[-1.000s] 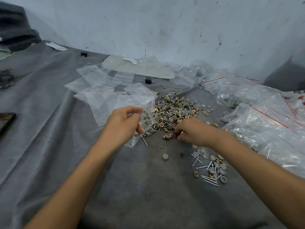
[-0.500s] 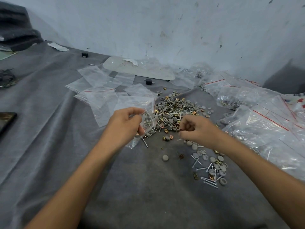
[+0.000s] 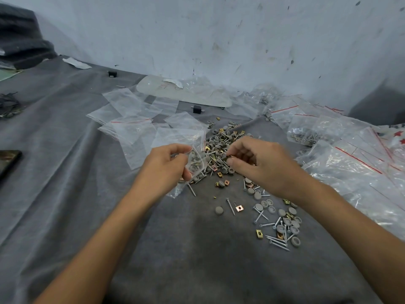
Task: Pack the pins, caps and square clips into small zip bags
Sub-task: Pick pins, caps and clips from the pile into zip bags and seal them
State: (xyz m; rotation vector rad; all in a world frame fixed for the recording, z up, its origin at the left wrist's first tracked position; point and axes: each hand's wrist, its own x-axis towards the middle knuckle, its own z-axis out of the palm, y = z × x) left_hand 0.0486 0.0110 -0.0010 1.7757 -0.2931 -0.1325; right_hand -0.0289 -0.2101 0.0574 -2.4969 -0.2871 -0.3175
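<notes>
My left hand point(image 3: 166, 170) grips a small clear zip bag point(image 3: 196, 165) that holds several grey caps and pins, its mouth turned toward the right. My right hand point(image 3: 260, 163) is raised just right of the bag and pinches a small brass square clip point(image 3: 228, 159) between thumb and fingertips, close to the bag's mouth. Behind both hands lies the main pile point(image 3: 225, 141) of grey caps, silver pins and brass clips on the grey cloth. A smaller scatter of caps, pins and clips point(image 3: 278, 222) lies at the front right.
Empty zip bags point(image 3: 129, 126) lie spread at the left of the pile. Filled bags with red seal lines point(image 3: 350, 159) heap up on the right. A dark phone point(image 3: 8, 161) sits at the left edge. The wall point(image 3: 219, 40) closes off the back.
My right hand has lifted from the near edge of the pile and moved up and left toward the bag's mouth with a clip pinched in it. The left hand has kept the bag still.
</notes>
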